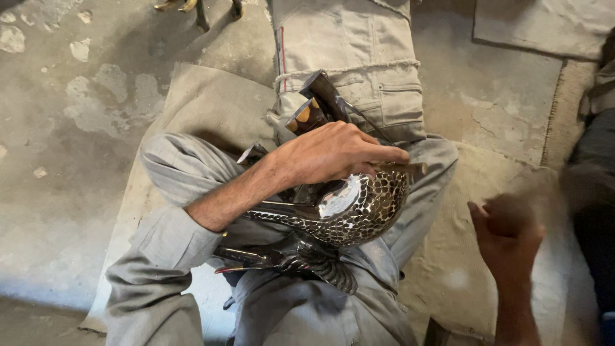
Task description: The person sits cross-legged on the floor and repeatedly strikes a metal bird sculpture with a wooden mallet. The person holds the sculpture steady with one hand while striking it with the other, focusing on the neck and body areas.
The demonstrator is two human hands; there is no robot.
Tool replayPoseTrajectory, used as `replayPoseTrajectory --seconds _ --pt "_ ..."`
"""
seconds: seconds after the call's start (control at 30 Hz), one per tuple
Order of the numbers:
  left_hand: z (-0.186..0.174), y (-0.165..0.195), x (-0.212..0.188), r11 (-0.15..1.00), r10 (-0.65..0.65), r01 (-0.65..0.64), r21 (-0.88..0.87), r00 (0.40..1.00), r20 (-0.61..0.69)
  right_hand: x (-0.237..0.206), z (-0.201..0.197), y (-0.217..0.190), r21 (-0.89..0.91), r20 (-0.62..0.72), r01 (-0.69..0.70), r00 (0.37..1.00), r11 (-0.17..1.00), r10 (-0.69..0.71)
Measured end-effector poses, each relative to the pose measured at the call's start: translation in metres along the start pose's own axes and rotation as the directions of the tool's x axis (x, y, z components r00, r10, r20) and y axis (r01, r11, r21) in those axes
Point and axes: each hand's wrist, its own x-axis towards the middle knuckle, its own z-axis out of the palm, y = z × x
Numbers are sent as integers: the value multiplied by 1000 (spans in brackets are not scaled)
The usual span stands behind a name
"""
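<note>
Left hand (333,154) lies on top of the vessel (359,208), fingers (384,154) pointing right, closed over a rod (410,168) that juts out past the fingertips. Vessel sits under the fingers, on the lap. Tools (317,106) stand just behind the knuckles, against the sack (359,57). Right hand (506,234) is well right of the fingertips, apart from the vessel, above the mat (461,275).

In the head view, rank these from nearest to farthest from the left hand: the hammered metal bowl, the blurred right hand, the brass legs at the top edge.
1. Metal bowl: directly under the left hand, on the lap.
2. Right hand: off to the right and lower, apart from the bowl.
3. Brass legs: at the top edge, on the concrete floor.
</note>
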Motion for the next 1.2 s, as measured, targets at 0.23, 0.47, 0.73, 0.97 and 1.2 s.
replayPoseTrajectory --seconds 0.23,0.47,0.73,0.97,1.2 --pt "1 -2 -1 991 99 -98 87 995 -2 -11 4 -4 120 -85 -202 973 972 213" --pt "2 -4 -2 989 136 -132 73 989 -51 1 -2 -3 -341 15 -136 989 930 150" --pt "4 -3 -1 990 126 -122 72 990 -54 -4 2 -11 117 -56 -46 997 992 53" --pt "7 -3 -1 992 112 -107 71 991 -68 13 -10 -26 -163 52 -22 998 986 31" --pt "6 -3 -2 998 53 -51 44 997 -47 2 0 -22 -414 0 75 997 907 -83"
